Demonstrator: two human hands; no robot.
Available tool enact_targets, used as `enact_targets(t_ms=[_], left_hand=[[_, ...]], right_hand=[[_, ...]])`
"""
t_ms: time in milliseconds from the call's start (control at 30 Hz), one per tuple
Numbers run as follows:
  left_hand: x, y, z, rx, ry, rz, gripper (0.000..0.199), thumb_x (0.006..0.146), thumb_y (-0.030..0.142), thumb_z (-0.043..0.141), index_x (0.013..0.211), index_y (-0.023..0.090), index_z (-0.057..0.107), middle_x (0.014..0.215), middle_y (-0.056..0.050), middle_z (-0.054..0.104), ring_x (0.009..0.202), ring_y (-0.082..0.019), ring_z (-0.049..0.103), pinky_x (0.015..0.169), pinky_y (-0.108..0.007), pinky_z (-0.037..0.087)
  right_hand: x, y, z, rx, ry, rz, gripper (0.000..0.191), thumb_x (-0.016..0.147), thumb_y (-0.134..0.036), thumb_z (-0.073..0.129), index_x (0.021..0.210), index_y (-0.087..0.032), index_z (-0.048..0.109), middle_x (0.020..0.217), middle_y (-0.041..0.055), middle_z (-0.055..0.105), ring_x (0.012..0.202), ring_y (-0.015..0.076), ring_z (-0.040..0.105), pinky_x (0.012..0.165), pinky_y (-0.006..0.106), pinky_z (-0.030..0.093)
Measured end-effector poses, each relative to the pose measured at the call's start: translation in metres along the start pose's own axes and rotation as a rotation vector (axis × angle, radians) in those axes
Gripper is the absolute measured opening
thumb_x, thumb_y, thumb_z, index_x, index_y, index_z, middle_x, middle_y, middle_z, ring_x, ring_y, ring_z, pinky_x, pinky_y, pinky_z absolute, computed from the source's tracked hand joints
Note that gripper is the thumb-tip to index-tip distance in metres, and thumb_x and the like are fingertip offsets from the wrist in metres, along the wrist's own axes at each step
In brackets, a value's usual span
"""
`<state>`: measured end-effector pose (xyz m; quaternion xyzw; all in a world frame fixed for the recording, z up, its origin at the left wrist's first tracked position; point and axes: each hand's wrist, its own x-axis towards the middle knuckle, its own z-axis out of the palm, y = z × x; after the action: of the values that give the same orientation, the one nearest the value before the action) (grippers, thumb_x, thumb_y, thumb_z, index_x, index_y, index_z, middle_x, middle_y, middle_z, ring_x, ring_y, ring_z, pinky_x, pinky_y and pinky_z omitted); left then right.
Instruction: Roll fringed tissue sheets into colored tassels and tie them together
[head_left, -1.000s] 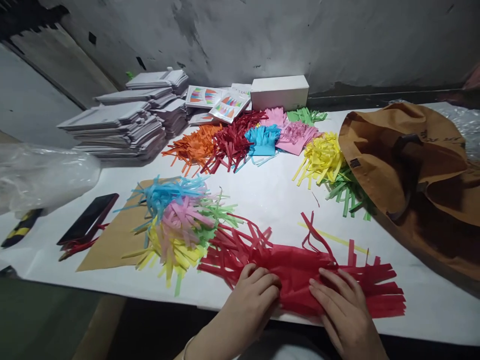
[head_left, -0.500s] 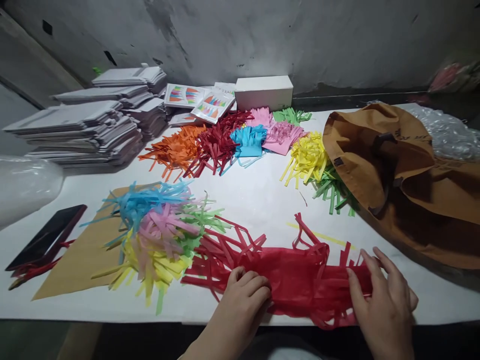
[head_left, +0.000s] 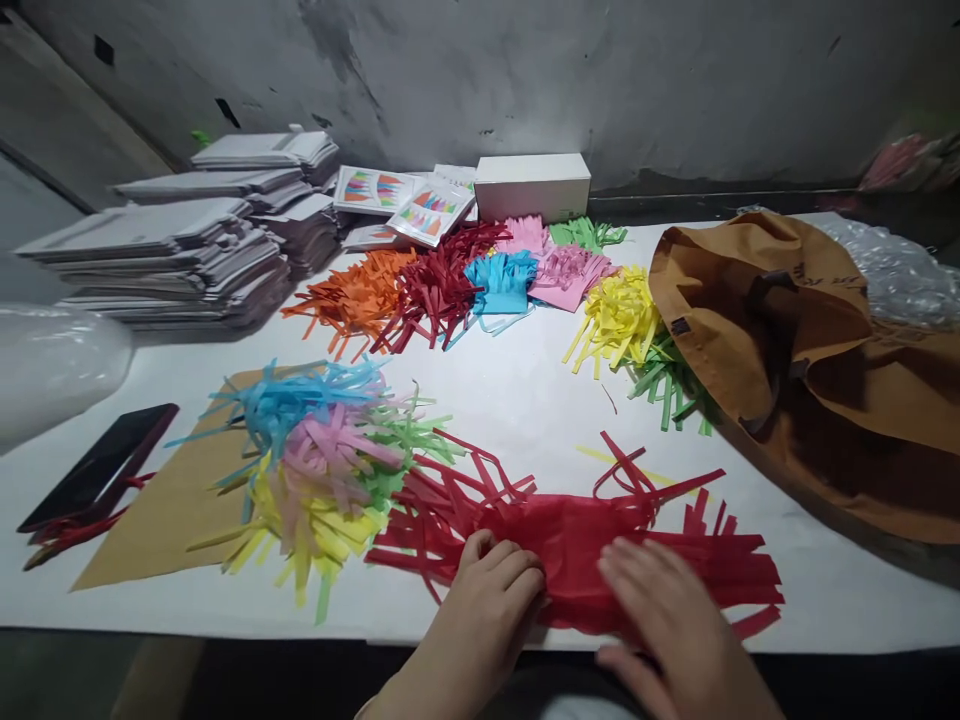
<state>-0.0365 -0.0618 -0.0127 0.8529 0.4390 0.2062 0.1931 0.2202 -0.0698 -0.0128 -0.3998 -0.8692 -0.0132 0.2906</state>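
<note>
Before you: solid red tissue (head_left: 574, 540). Your left: blue, pink, yellow, pale green fringes (head_left: 330, 450). Brown apron-like cloth (head_left: 817, 370), dark marks.

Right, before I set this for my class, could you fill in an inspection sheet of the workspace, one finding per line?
Surface: white-topped table, loose strips lying on it.
Job's things: red fringed paper spread at the near edge; mixed-colour fringe pile partly over a brown sheet.
Clutter: stacked white packets, white box, dark flat device, brown bag.
Hands: left hand on the red paper, fingers curled, firmness of grip unclear; right hand blurred, fingers extended over it, contact unclear.
Cables: nothing seen.
Surroundings: grey wall behind, stained.
</note>
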Motion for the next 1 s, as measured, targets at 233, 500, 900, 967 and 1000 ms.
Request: enact_targets(t_ms=[233, 500, 900, 967, 1000], left_hand=[[0.015, -0.003, -0.003, 0.11, -0.084, -0.162, 0.022, 0.096, 0.007, 0.041, 0.087, 0.02, 0.058, 0.078, -0.002, 0.07, 0.071, -0.02, 0.062, 0.081, -0.038, 0.039], [0.054, -0.003, -0.005, 0.368, -0.169, -0.393, 0.016, 0.096, 0.014, 0.048, 0.085, 0.017, 0.06, 0.074, -0.006, 0.074, 0.069, -0.025, 0.07, 0.065, -0.035, 0.041], [0.04, -0.007, -0.001, 0.287, 0.149, -0.142, 0.006, 0.093, 0.019, 0.057, 0.095, 0.02, 0.063, 0.103, -0.008, 0.072, 0.097, -0.026, 0.061, 0.092, -0.046, 0.036], [0.032, -0.008, 0.0, 0.238, 0.14, 0.004, 0.01, 0.092, 0.023, 0.061, 0.102, 0.022, 0.064, 0.11, -0.007, 0.07, 0.105, -0.026, 0.058, 0.101, -0.049, 0.031], [0.028, -0.009, 0.0, 0.232, 0.118, 0.049, 0.01, 0.092, 0.022, 0.062, 0.102, 0.022, 0.064, 0.109, -0.005, 0.07, 0.106, -0.026, 0.057, 0.104, -0.049, 0.029]], right_hand=[[0.011, -0.017, 0.037, 0.173, 0.0, 0.345, 0.023, 0.103, -0.017, 0.042, 0.097, -0.02, 0.064, 0.08, 0.0039, 0.067, 0.073, 0.0196, 0.063, 0.071, 0.034, 0.048], [0.038, 0.003, 0.039, -0.132, -0.136, 0.457, 0.021, 0.103, -0.026, 0.042, 0.09, -0.022, 0.058, 0.079, 0.003, 0.065, 0.063, 0.0197, 0.062, 0.054, 0.03, 0.042], [0.015, -0.008, 0.044, 0.017, -0.029, 0.066, 0.03, 0.096, -0.003, 0.043, 0.106, -0.015, 0.069, 0.095, 0.0077, 0.071, 0.096, 0.0236, 0.062, 0.103, 0.047, 0.035], [0.016, -0.009, 0.043, 0.072, -0.001, 0.111, 0.028, 0.097, -0.006, 0.044, 0.101, -0.016, 0.069, 0.091, 0.0059, 0.07, 0.089, 0.0206, 0.062, 0.101, 0.045, 0.036], [0.018, -0.01, 0.042, 0.116, -0.001, 0.139, 0.026, 0.098, -0.009, 0.044, 0.098, -0.018, 0.069, 0.089, 0.0045, 0.07, 0.087, 0.0193, 0.062, 0.101, 0.045, 0.036]])
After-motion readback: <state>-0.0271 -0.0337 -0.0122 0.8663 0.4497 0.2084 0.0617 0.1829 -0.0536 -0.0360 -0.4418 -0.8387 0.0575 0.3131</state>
